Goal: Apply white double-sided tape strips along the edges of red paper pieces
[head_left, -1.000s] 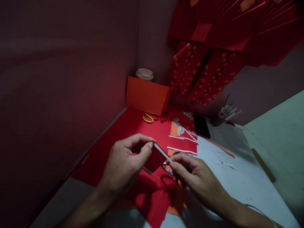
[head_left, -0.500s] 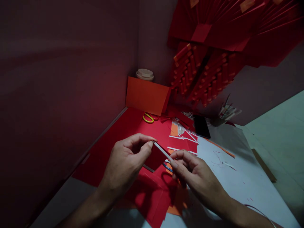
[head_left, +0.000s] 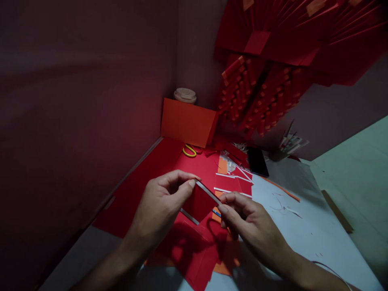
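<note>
Between my two hands is a small red paper piece (head_left: 200, 204), held tilted above the table, with a white strip (head_left: 207, 192) along its upper edge and another along its lower edge. My left hand (head_left: 162, 204) pinches the upper left corner between thumb and fingers. At the other end of the upper strip, my right hand (head_left: 250, 222) pinches the paper's right corner. Underneath lie red paper sheets (head_left: 190, 250) and some orange paper (head_left: 226, 262). A blue curved object (head_left: 216, 212) shows partly beside my right fingertips; the rest of it is hidden.
Yellow-handled scissors (head_left: 189, 151) lie on red paper before a folded orange card (head_left: 188, 123). Red pieces with white strips (head_left: 233, 184), a phone (head_left: 257, 161) and a pen holder (head_left: 280, 153) are to the right. Red paper decorations (head_left: 263, 93) hang on the wall.
The held red paper has tilted slightly, so its lower white strip and a thin red line along the upper edge show more. Less of the blue object is visible. Both hands keep their pinch.
</note>
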The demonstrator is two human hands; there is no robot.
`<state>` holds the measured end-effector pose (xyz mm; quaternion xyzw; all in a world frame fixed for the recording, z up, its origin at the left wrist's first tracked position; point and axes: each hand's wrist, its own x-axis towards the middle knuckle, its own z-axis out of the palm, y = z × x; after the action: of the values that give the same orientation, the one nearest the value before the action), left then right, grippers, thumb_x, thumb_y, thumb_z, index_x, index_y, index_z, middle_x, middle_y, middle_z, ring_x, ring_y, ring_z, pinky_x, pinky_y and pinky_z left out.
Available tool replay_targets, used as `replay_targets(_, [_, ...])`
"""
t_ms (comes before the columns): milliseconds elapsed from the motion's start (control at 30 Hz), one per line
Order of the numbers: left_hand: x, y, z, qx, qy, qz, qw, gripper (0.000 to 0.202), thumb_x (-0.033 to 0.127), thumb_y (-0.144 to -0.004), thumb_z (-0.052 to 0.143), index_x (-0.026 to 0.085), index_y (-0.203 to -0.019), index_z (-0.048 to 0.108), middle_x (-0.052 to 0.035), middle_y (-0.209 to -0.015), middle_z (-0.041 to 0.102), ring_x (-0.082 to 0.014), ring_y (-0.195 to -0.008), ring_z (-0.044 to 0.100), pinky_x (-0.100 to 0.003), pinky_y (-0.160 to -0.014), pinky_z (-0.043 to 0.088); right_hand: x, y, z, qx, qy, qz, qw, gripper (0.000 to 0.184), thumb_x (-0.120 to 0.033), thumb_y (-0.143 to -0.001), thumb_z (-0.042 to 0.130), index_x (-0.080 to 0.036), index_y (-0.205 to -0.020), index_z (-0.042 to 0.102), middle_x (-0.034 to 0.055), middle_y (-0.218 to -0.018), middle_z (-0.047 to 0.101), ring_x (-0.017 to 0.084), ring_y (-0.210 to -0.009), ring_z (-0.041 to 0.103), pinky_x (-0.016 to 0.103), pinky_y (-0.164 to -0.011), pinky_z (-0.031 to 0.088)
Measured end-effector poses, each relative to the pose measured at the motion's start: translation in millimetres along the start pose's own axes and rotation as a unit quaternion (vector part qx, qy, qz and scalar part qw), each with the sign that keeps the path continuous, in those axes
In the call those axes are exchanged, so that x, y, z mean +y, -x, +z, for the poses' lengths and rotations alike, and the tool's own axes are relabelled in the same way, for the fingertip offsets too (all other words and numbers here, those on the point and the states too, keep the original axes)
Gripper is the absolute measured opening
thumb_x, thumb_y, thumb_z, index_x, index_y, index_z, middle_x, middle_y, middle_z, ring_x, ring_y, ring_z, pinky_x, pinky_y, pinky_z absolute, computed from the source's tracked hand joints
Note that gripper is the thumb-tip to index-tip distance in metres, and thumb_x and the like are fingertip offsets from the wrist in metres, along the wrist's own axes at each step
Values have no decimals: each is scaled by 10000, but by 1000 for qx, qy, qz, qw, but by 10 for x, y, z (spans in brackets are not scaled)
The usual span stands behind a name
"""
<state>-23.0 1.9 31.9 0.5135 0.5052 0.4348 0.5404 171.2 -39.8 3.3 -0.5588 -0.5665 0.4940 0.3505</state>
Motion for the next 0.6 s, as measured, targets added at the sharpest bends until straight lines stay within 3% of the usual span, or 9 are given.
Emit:
replay_targets(433, [58, -33, -6, -48, 15, -30, 998, 125, 284, -782, 670, 160, -774, 666, 24, -707, 615, -104, -668, 530, -178, -633, 423, -18, 9, -16, 14, 1, -6, 1000, 150, -315, -876, 563, -176, -903, 611, -37, -585, 554, 93, -508, 497, 210, -505, 414])
replay_targets(600, [29, -33, 6, -101, 17, -51, 993, 172, 326, -775, 679, 159, -760, 643, 11, -688, 613, -126, -650, 553, -218, -629, 443, -34, 16, -16, 11, -2, -4, 1000, 141, -312, -868, 572, -179, -888, 614, -36, -594, 544, 98, -516, 506, 214, -511, 416])
